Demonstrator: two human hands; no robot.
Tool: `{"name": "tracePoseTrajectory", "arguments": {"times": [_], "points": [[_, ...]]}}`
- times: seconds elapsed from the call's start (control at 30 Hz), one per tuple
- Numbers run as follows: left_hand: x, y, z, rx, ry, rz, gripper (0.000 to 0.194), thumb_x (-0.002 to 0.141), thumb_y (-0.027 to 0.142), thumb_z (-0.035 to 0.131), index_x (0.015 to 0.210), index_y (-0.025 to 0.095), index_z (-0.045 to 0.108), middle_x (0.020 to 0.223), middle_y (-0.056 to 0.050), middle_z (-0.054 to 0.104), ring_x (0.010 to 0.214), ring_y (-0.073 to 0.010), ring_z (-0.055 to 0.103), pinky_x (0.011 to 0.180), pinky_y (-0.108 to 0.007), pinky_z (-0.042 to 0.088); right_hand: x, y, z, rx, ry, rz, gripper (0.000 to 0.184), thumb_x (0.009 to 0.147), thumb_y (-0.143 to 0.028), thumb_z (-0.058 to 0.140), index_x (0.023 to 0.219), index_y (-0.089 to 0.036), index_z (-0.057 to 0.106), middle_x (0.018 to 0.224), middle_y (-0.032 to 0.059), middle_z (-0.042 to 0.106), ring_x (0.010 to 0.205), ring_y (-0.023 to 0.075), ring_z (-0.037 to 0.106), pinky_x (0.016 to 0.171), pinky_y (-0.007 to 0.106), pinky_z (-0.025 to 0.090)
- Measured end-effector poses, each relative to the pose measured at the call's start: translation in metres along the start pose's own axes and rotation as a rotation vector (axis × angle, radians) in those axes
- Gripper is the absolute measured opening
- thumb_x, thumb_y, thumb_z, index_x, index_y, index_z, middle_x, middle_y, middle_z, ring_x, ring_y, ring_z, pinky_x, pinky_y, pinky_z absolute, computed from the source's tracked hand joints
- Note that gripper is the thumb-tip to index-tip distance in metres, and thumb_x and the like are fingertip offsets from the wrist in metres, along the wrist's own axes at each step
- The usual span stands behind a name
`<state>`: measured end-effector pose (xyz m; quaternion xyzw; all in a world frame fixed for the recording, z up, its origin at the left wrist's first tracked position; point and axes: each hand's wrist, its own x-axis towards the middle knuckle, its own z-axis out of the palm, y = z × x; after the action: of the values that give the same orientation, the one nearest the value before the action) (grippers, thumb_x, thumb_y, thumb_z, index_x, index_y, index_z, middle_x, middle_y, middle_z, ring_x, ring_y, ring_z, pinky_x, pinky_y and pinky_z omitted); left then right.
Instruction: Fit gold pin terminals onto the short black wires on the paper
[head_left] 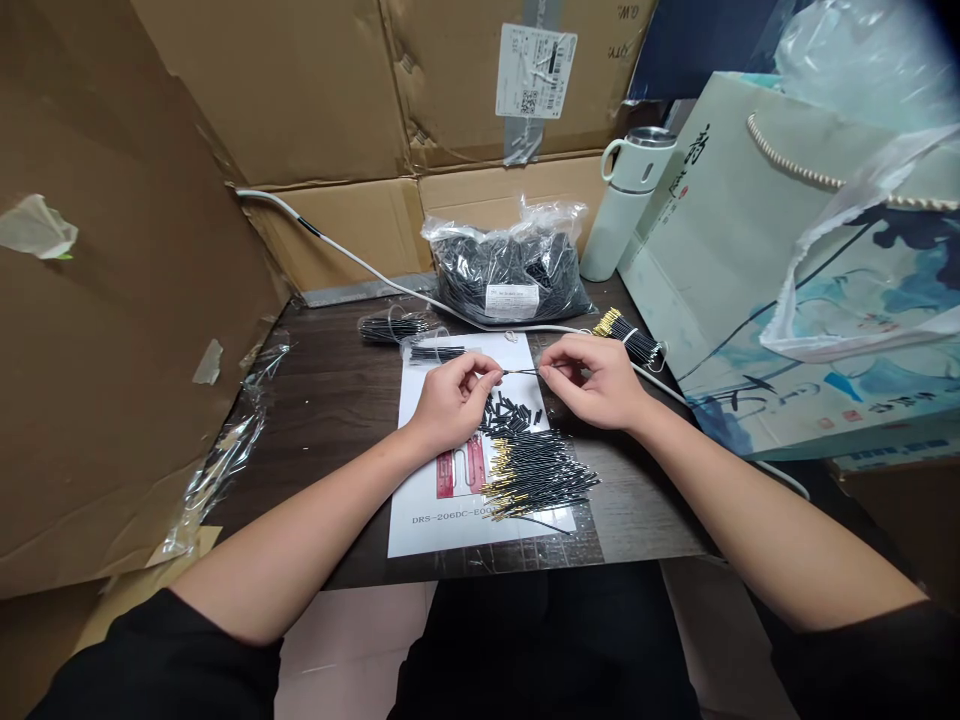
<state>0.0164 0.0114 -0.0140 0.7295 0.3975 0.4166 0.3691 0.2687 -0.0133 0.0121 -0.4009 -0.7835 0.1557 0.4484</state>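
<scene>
A thin black wire [520, 372] is stretched level between my two hands, above the back part of a printed white sheet [420, 530]. My left hand [457, 398] pinches its left end between thumb and fingertips. At the other end, my right hand [592, 382] grips it the same way. Just below the hands lies a small heap of short black sleeves [510, 413]. Nearer to me, many black wires with gold-coloured tips [536, 475] are spread side by side, gold ends to the left. What else may sit inside the curled fingers is hidden.
Behind the hands stand a clear bag of black parts [510, 265] and a pale green bottle [630, 205]. Bundled wires [394, 328] lie back left, and a gold-tipped bundle [630, 338] back right. A white cable [360, 262] crosses the table. Cardboard [300, 90] and a paper bag [712, 260] flank it.
</scene>
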Motion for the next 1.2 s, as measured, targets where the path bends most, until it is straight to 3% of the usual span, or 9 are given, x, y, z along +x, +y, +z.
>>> {"name": "tracePoseTrajectory", "arguments": {"times": [0.23, 0.83, 1.2], "points": [[0.0, -0.0006, -0.0002, -0.016, 0.005, -0.032, 0.017, 0.101, 0.035, 0.073, 0.1, 0.019, 0.079, 0.087, -0.004, 0.079, 0.067, -0.0114, 0.061, 0.061, -0.026, 0.041, -0.0019, 0.0025, 0.0019, 0.03, -0.002, -0.102, 0.008, 0.096, -0.016, 0.068, 0.09, -0.021, 0.071, 0.074, -0.0005, 0.061, 0.063, 0.0138, 0.052, 0.058, 0.031, 0.042], [-0.0016, -0.0014, 0.0011, 0.038, -0.023, 0.05, 0.015, 0.103, 0.033, 0.073, 0.1, 0.02, 0.08, 0.087, -0.004, 0.079, 0.071, -0.013, 0.064, 0.064, -0.028, 0.044, -0.003, 0.0031, 0.0032, 0.016, -0.044, -0.099, 0.009, 0.099, -0.017, 0.069, 0.092, -0.019, 0.074, 0.074, -0.0008, 0.061, 0.064, 0.0134, 0.053, 0.059, 0.03, 0.042], [-0.0023, 0.0, 0.0015, 0.027, -0.036, 0.033, 0.016, 0.102, 0.035, 0.074, 0.1, 0.02, 0.08, 0.088, -0.004, 0.08, 0.074, -0.0139, 0.067, 0.065, -0.029, 0.045, -0.0042, 0.0031, 0.0055, 0.008, -0.063, -0.068, 0.012, 0.103, -0.022, 0.068, 0.093, -0.019, 0.075, 0.073, -0.0009, 0.061, 0.064, 0.0132, 0.054, 0.06, 0.03, 0.043]]}}
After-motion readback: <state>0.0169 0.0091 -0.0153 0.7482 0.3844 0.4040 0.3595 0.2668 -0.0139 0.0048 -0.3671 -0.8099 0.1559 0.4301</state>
